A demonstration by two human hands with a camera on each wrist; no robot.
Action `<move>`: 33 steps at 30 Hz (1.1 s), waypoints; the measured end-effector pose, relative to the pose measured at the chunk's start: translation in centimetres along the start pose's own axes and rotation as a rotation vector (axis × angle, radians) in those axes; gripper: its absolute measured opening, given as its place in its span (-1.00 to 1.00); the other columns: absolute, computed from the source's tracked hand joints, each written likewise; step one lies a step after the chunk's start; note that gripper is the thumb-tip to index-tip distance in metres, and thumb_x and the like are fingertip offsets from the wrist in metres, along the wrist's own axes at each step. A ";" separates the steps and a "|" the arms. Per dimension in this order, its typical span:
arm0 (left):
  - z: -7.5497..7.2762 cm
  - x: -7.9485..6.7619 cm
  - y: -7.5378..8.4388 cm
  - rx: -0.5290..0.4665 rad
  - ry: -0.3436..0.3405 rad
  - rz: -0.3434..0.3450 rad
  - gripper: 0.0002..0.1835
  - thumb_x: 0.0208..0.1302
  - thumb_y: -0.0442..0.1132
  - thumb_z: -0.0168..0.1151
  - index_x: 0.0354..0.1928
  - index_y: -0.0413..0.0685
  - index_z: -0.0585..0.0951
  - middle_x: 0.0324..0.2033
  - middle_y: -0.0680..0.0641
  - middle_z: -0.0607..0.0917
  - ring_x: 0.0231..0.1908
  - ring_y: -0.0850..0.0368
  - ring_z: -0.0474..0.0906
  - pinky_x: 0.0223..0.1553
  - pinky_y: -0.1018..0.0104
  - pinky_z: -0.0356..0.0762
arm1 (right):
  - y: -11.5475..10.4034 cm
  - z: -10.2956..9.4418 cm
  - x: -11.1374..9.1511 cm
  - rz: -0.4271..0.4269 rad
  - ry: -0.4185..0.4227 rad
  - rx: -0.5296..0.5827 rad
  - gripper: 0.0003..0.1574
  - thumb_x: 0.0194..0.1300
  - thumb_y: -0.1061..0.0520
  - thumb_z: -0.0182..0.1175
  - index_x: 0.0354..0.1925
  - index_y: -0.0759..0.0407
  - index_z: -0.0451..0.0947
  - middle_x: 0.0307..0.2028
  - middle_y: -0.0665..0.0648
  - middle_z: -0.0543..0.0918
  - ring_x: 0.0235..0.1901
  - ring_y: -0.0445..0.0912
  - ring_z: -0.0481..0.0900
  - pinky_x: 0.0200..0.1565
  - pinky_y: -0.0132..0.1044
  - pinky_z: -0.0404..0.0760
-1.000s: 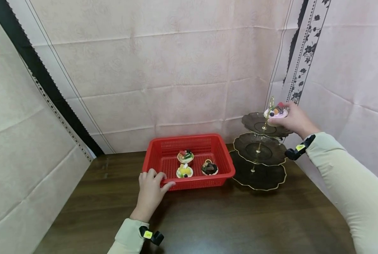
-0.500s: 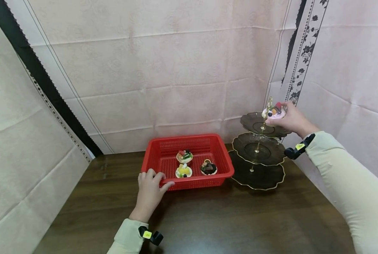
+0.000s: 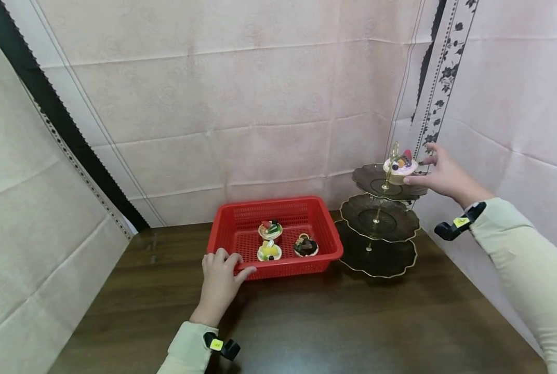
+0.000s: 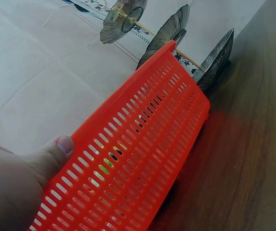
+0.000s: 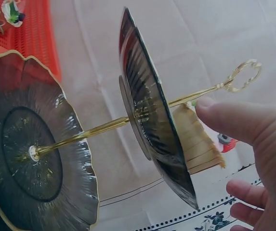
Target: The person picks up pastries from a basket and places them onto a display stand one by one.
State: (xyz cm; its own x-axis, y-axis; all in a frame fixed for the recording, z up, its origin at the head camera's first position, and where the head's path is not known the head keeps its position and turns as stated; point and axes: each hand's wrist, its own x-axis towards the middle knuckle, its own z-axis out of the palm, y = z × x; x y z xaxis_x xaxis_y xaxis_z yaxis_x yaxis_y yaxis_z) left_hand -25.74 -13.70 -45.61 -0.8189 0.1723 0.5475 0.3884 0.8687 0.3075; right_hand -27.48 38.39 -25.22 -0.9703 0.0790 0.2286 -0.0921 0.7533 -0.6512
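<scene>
A fruit tart (image 3: 399,169) with a pink top and a red berry sits on the top plate (image 3: 365,179) of a three-tier dark cake stand, beside its gold handle. My right hand (image 3: 449,179) is spread next to the tart. In the right wrist view the thumb (image 5: 224,118) is close to the pale tart cup (image 5: 195,139); I cannot tell whether it touches. My left hand (image 3: 220,283) grips the near left rim of a red plastic basket (image 3: 283,269), its thumb (image 4: 56,151) outside the wall and its fingers hidden behind it in the left wrist view.
Inside the basket are a green-topped tart (image 3: 270,229), a yellow-topped tart (image 3: 269,251) and a chocolate tart (image 3: 305,246). The stand's middle plate (image 3: 355,210) and bottom plate (image 3: 376,259) are to the basket's right. Pale cloth (image 3: 260,104) hangs behind the brown table (image 3: 330,327).
The right hand has let go of the fruit tart, spreading its fingers and drawing back slightly to the right. The tart is now on the top plate. The left hand stays on the basket.
</scene>
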 end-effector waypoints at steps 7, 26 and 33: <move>-0.2 -0.1 0.2 -0.012 0.007 0.000 -0.58 0.04 0.13 0.57 -0.28 -0.02 0.69 -0.32 -0.03 0.46 -0.21 -0.01 0.29 0.02 -0.05 0.26 | -0.5 -0.7 -2.4 -0.008 0.064 -0.066 0.49 0.24 -0.19 0.42 0.57 0.29 -0.44 0.36 0.65 0.16 0.31 0.54 0.16 0.16 0.44 0.27; 0.2 -0.5 -0.3 -0.013 0.019 -0.012 -0.59 0.02 0.12 0.58 -0.27 0.00 0.69 -0.31 -0.01 0.46 -0.21 0.00 0.29 0.07 -0.06 0.27 | -4.2 4.1 -8.7 -0.198 0.211 0.027 0.02 0.30 0.01 0.39 0.47 0.33 0.07 0.18 0.44 0.46 0.18 0.32 0.37 0.08 0.13 0.33; 0.2 -0.4 -0.3 -0.020 0.043 0.005 -0.59 0.01 0.11 0.59 -0.27 0.01 0.69 -0.31 -0.01 0.46 -0.22 0.01 0.30 0.05 -0.05 0.30 | -6.0 6.5 -9.1 -0.308 0.216 0.094 -0.12 0.26 0.11 0.43 0.39 0.26 0.23 0.07 0.33 0.55 0.10 0.18 0.48 -0.03 -0.24 0.36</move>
State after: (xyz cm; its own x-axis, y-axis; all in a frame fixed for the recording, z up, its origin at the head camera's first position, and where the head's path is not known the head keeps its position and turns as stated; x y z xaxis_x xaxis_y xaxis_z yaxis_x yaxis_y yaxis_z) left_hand -25.66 -13.91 -46.09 -0.7982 0.1560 0.5818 0.4010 0.8583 0.3201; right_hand -19.61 28.89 -28.11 -0.8252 0.0016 0.5648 -0.4021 0.7007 -0.5893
